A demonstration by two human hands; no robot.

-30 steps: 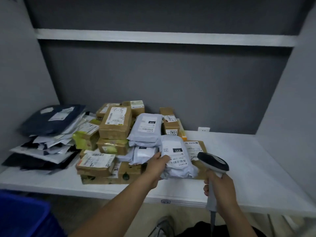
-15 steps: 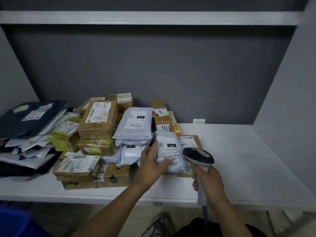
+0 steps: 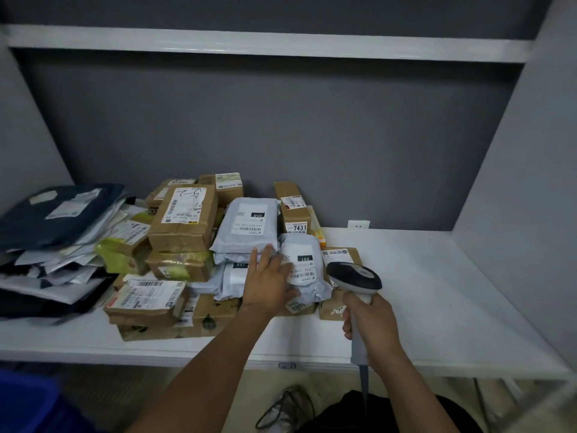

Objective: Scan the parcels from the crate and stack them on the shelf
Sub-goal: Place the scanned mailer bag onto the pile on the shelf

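Left hand (image 3: 268, 285) rests on white parcel (image 3: 306, 267); right hand (image 3: 371, 320) grips scanner (image 3: 356, 275).

The number 7431 is printed on the upright brown box (image 3: 289, 195), 231 upside down on the white mailer (image 3: 304, 267), 010 upside down on the grey mailer (image 3: 249, 228), and a handwritten 5-2 on the large carton (image 3: 184, 220).

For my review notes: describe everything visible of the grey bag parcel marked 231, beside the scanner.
The bag parcel is a pale grey plastic mailer, soft and puffy, crumpled at its near end. Its white label faces up, upside down to the camera, showing 231 on a black tab and a barcode. It lies on brown cardboard boxes. The left hand rests on its left side, fingers straight.
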